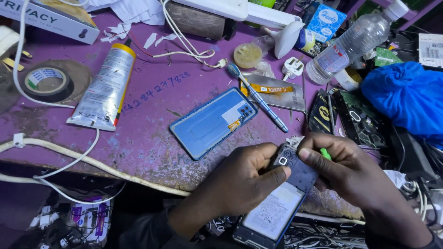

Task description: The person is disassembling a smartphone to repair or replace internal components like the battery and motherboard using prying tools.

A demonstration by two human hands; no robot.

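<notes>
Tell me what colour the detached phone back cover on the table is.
Blue, the phone back cover shows clearly in the head view.

**Both hands closed in, working side by side at lower centre**

Left hand (247,177): enters from the bottom edge, forearm angled up and right, knuckles uppermost, fingers curled in a grip, thumb extended rightward.

Right hand (353,173): enters from the lower right corner, back of hand uppermost, fingers bent, thumb pointing left, its tip just beside the left thumb.
</notes>
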